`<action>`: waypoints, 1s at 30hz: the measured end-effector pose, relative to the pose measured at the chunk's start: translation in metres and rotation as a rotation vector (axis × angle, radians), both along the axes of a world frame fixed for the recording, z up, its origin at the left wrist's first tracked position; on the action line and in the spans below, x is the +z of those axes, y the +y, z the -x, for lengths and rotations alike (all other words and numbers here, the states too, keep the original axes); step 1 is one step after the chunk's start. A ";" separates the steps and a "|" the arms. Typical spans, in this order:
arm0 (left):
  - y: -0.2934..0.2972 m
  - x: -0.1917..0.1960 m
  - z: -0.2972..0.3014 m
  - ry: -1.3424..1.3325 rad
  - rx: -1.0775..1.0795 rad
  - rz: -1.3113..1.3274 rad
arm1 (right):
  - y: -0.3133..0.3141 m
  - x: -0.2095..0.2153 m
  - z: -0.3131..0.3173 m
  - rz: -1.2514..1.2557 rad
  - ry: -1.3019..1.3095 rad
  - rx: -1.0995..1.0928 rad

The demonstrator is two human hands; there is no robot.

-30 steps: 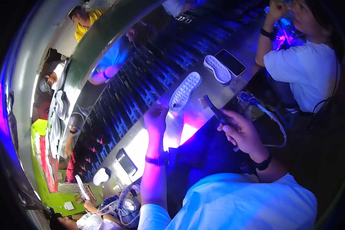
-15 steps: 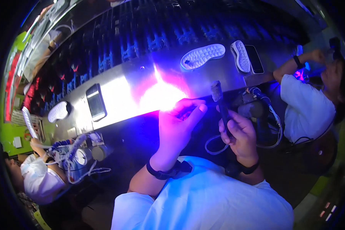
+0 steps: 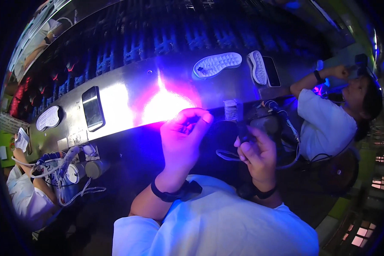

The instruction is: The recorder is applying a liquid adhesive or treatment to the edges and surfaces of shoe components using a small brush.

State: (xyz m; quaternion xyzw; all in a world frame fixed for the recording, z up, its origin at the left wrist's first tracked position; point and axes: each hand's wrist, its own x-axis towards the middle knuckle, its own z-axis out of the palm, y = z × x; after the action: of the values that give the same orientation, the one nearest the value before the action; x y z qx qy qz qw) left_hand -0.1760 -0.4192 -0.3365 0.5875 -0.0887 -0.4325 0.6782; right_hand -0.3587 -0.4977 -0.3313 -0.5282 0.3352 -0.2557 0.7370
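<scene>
My left hand (image 3: pixel 181 138) hangs at the bench's near edge beside a bright white-pink glow. Its fingers are curled and the thumb is pressed toward the index finger; whatever lies between them is hidden. In my right hand (image 3: pixel 259 151) is a brush (image 3: pixel 244 132) with a dark handle, its pale, blocky head pointing up and away at the bench edge. Beyond the hands, a white shoe sole (image 3: pixel 217 65) with a textured surface and a dark patch at its left end lies on the bench. A second white sole (image 3: pixel 257 67) rests to its right.
A metal bench (image 3: pixel 134 79) runs across, with a dark rack (image 3: pixel 166 42) behind it. Phones lie at left (image 3: pixel 92 109) and right (image 3: pixel 272 71). Another sole (image 3: pixel 48 118) is at far left. Cans (image 3: pixel 96 169) and hoses stand left; a co-worker (image 3: pixel 328 123) sits right, another left.
The whole view has shifted, so bench things appear farther left. The brush head has come lower toward the bench edge and looks paler. My left hand stays curled; the left co-worker's hand has moved.
</scene>
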 end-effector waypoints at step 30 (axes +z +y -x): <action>0.011 0.020 -0.033 -1.486 0.176 0.200 | 0.006 -0.003 -0.012 0.722 0.260 -0.070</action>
State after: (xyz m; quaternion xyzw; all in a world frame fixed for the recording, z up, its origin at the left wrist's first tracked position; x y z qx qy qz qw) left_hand -0.1431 -0.4081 -0.3161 0.6652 -0.5143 0.1434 0.5219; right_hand -0.3466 -0.4917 -0.3340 -0.7700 0.3319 -0.3131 0.4461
